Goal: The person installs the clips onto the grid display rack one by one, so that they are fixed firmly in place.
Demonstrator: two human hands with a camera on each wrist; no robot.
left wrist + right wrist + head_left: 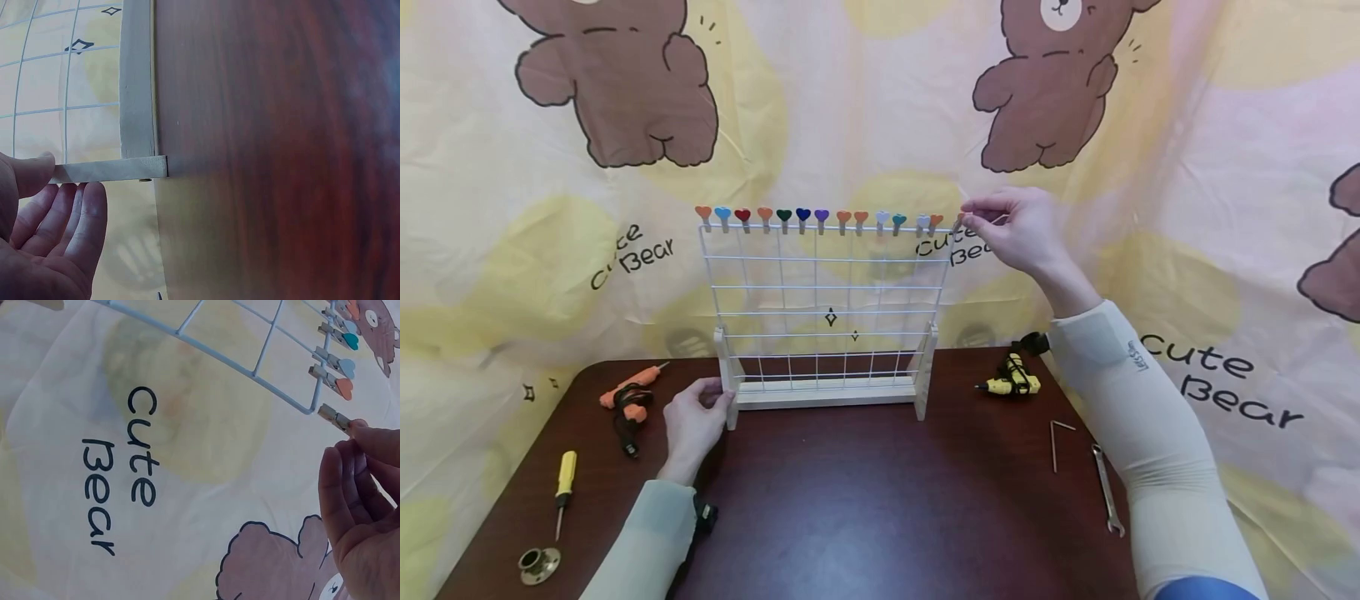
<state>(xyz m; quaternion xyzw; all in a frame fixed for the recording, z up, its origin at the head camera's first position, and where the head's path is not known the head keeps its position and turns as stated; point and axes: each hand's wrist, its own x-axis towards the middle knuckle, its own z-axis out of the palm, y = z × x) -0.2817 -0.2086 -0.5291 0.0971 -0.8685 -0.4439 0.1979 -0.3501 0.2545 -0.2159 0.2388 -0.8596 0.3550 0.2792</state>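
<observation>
Pinching a clip at the rack's corner — right hand.

A dark wooden table carries the grid rack (upright), screwdriver and wrench.

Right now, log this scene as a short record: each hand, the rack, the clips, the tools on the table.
left hand: grips the wooden foot of the wire grid rack, at its left end
right hand: pinches a small wooden clip at the rack's top right corner
clips: row of heart-topped clips along the rack's top wire
table: dark wood
left of rack: orange glue gun, yellow screwdriver, metal fitting
right of rack: yellow glue gun, hex key, wrench
</observation>
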